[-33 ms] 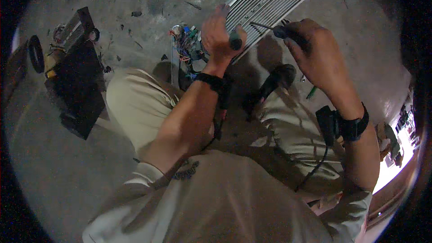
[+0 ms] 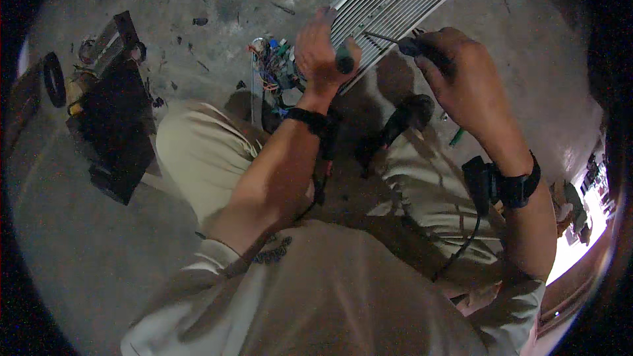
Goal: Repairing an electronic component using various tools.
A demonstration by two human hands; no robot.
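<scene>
A silver slatted metal panel [image 2: 395, 0], like a heat sink or grille, lies tilted on the floor ahead of me. My left hand [image 2: 320, 53] rests over its near left edge. Between the thumb and palm of that hand sits a dark green, round-ended cylinder [image 2: 345, 60], like a handle; its far part is hidden. My right hand [image 2: 458, 66] is closed round the dark handle of a screwdriver [image 2: 382, 37]. The thin shaft points left, its tip at the slats; whether it touches them I cannot tell. Beside my left hand lies a tangle of coloured wires and connectors [image 2: 269, 64].
Black boxy equipment [image 2: 115, 125] stands on the floor at the left, with a black ring [image 2: 53, 79] beside it. Small dark scraps [image 2: 200, 21] lie scattered on the concrete. A green piece [image 2: 457, 136] lies near my right knee. My foot [image 2: 412, 115] is close below the panel.
The screwdriver has shifted very slightly to the left. My left hand and the panel look unmoved.
</scene>
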